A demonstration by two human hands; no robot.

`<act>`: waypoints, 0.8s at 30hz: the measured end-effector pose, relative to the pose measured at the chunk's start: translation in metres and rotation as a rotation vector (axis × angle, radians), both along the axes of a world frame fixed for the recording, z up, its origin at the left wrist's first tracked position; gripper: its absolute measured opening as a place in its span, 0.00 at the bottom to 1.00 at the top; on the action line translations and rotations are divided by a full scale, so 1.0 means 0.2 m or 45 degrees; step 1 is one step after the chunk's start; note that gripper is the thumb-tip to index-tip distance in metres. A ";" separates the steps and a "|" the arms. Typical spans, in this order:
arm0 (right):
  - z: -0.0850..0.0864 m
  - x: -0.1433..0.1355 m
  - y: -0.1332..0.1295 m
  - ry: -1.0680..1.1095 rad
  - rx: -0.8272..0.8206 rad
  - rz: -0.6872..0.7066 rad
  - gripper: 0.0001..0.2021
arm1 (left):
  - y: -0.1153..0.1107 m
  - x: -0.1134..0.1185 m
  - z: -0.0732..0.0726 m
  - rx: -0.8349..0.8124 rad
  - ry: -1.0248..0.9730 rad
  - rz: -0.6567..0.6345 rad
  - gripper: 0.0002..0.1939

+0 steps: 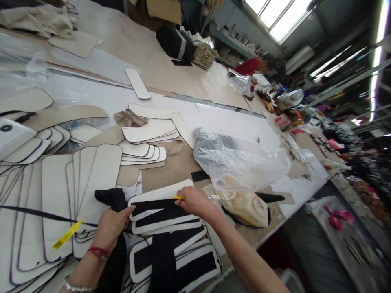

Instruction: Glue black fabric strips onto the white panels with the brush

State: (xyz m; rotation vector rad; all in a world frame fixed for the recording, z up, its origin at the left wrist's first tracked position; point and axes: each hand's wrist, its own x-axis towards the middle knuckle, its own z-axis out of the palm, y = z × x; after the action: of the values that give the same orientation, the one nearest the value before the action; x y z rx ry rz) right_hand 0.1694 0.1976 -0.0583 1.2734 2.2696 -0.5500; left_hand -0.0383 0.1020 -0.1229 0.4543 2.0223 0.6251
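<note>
We note that the right hand [194, 201] hides most of a yellow implement [177, 197]; only its end shows, and we cannot establish its type. The fingers of the left hand [111, 228] are largely concealed, leaving its grip undetermined. A plastic bag [259, 167] clouds the dark item inside. Marks on the yellow tag [67, 235] are too small to read. The left edge cuts off a white device [15, 140]. We find the far-right heaps [342, 142] blurred.

Yellow strip [67, 236], dark marks at one end, too small to read, nothing legible elsewhere
</note>
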 end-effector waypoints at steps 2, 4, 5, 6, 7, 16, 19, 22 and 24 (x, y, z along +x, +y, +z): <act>-0.01 0.09 -0.02 0.067 0.008 -0.130 0.10 | 0.00 0.00 0.03 0.005 -0.063 0.037 0.18; -0.05 0.16 -0.03 0.126 0.020 -0.260 0.09 | 0.00 -0.01 0.05 0.009 -0.094 0.047 0.18; -0.07 0.18 -0.02 0.138 0.033 -0.326 0.09 | 0.00 -0.02 0.05 0.005 -0.103 0.047 0.18; -0.10 0.19 -0.02 0.139 0.055 -0.388 0.09 | 0.00 -0.02 0.05 0.000 -0.107 0.047 0.19; -0.13 0.19 -0.02 0.131 0.085 -0.446 0.09 | 0.00 -0.03 0.04 -0.010 -0.108 0.042 0.19; -0.26 0.13 0.02 0.053 0.290 -0.682 0.09 | 0.06 0.03 0.15 -0.123 -0.105 0.149 0.18; -0.28 0.14 0.04 0.046 0.296 -0.694 0.10 | 0.06 0.03 0.15 -0.121 -0.141 0.224 0.15; -0.30 0.15 0.05 0.037 0.273 -0.709 0.11 | 0.06 0.02 0.12 -0.072 -0.178 0.225 0.12; -0.31 0.15 0.06 0.034 0.251 -0.719 0.12 | 0.05 0.01 0.10 -0.003 -0.129 0.134 0.10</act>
State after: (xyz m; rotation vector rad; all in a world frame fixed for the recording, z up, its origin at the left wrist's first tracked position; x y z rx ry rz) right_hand 0.1991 0.2088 -0.1201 2.0358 2.0065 -0.5383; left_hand -0.0362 0.1113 -0.1034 0.3100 1.9593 0.6960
